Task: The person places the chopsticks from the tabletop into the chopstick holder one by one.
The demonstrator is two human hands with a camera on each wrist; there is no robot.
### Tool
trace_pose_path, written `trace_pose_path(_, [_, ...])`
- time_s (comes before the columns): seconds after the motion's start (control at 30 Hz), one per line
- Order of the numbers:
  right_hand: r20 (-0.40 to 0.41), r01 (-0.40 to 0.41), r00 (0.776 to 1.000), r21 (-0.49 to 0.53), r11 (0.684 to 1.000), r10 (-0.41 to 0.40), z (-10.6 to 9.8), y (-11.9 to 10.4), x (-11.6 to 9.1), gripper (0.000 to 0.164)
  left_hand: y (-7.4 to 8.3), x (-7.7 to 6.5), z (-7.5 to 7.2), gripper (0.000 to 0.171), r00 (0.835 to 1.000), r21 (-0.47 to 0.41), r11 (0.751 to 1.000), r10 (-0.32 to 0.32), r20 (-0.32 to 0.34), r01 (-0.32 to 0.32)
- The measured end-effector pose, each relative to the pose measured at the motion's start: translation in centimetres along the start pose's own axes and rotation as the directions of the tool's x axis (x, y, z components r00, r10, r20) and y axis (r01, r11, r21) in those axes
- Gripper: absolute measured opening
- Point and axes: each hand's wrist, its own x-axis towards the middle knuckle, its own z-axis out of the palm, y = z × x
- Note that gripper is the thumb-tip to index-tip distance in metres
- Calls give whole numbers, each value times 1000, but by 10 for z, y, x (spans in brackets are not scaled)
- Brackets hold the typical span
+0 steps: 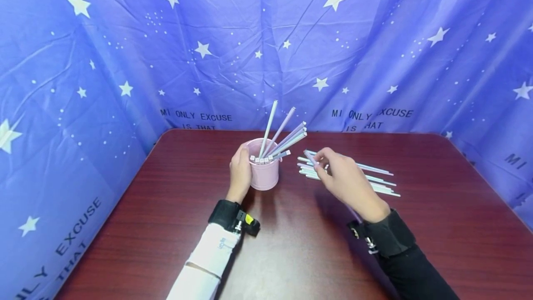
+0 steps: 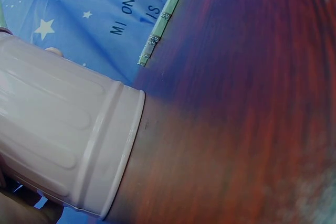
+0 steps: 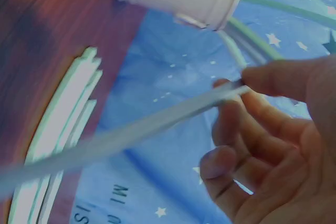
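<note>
A small pink pail (image 1: 264, 177) stands on the table, with several thin, long sticks (image 1: 284, 124) in pale green, lilac and blue leaning out of it. Its side is gripped by my left hand (image 1: 240, 172), whose fingers show at the lower corner of the left wrist view beside the pail (image 2: 58, 114). My right hand (image 1: 343, 177) pinches one pale lilac stick (image 3: 131, 129) near its end between thumb and fingertips. That hand is above a loose bundle of sticks (image 3: 58, 124) lying on the table to the right of the pail, partly covering them in the head view.
The dark red wooden table (image 1: 266, 253) ends at the back against a blue curtain (image 1: 258, 27) with white stars and lettering. More curtain hangs at both sides. Each wrist wears a black strap with a small camera.
</note>
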Motion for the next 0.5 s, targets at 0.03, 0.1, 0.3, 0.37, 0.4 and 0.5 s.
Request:
trace_pose_path(0.03, [-26,-6,1000,30,1000,7,-2,-2,0,12,0,0,0,44,1000,2,1000,3,-1,-3])
trace_pose_path(0.1, [-78,-21,997,89,996,28,-6,-7,0,15,0,0,0,44,1000,4,1000,7,0,-7])
trace_pose_path(0.3, [-246,-47,964,222,974,103,-19,-17,-2,21,-3,0,-1,46,1000,-6,1000,20,4,-20])
trace_pose_path(0.37, [-309,-33,943,280,959,123,-24,-21,-3,21,-12,3,1,46,999,-8,999,43,-7,-43])
trace_pose_path(0.4, [-337,-17,932,327,945,134,-25,-22,-3,21,-14,3,1,46,999,-13,999,52,-10,-52])
trace_pose_path(0.5, [-432,67,890,444,893,148,-30,-26,-4,19,-22,6,2,46,997,-13,997,77,-20,-77])
